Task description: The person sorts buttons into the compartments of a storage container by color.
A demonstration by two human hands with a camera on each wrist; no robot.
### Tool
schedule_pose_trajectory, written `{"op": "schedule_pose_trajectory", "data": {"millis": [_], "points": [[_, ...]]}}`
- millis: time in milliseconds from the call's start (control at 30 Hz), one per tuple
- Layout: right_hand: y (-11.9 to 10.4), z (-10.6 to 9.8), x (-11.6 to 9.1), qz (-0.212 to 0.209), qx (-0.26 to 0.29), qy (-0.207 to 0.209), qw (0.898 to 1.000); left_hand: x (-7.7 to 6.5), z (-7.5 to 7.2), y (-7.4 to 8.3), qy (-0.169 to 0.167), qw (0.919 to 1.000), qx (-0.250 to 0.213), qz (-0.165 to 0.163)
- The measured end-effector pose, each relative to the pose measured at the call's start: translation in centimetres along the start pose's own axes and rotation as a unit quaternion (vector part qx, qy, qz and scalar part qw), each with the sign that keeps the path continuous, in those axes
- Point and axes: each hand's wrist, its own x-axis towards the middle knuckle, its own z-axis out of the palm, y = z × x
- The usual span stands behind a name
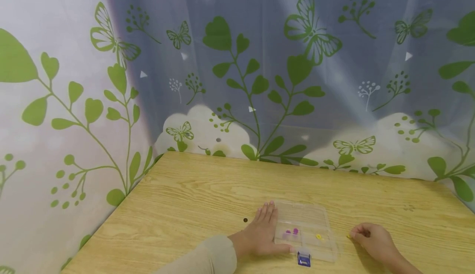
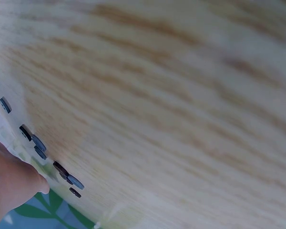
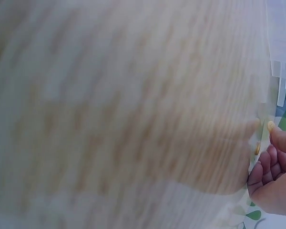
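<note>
Purple buttons (image 1: pixel 295 231), yellow button (image 1: pixel 318 237) inside clear compartment box (image 1: pixel 315 249); dark buttons (image 2: pixel 61 168) not yet in, on table (image 1: pixel 185 191); left hand (image 1: pixel 261 235) rests straight-fingered against box, right hand (image 1: pixel 375 241) pinches second yellow button (image 1: pixel 348 236)

Gap right of case (image 1: pixel 309 216); left hand (image 1: pixel 261 233) blocks left edge.

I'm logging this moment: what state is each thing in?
Clear box: on table, lid state unclear
Blue latch: fastening unclear
Purple pieces: inside box
Yellow piece: inside box
Dark discs: on table
Left hand: fingers extended, touching box
Right hand: pinching second yellow piece
</note>
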Motion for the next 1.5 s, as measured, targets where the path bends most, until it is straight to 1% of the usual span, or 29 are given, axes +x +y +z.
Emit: {"op": "schedule_pose_trajectory", "data": {"millis": [300,567,800,933,1233,1500], "points": [[-0.4,-0.1,-0.1,0.022,0.015,-0.001,1.0,0.1,0.0,0.0,0.0,1.0,0.002,0.003],[-0.7,0.0,-0.4,0.018,0.016,0.006,1.0,0.2,0.1,-0.1,-0.002,1.0,0.0,0.003],[-1.2,0.0,-0.4,0.036,0.036,-0.003,0.999,0.1,0.0,0.0,0.008,1.0,0.005,0.003],[-1.5,0.0,-0.5,0.044,0.052,-0.006,0.998,0.1,0.0,0.1,0.005,1.0,0.004,0.002],[-2.3,-0.1,-0.4,0.031,0.035,0.004,0.999,0.0,-0.1,0.1,0.001,1.0,-0.003,-0.001],[-3.1,0.2,-0.3,0.041,0.053,0.004,0.998,-0.1,-0.2,0.2,0.002,1.0,-0.004,-0.004]]}}
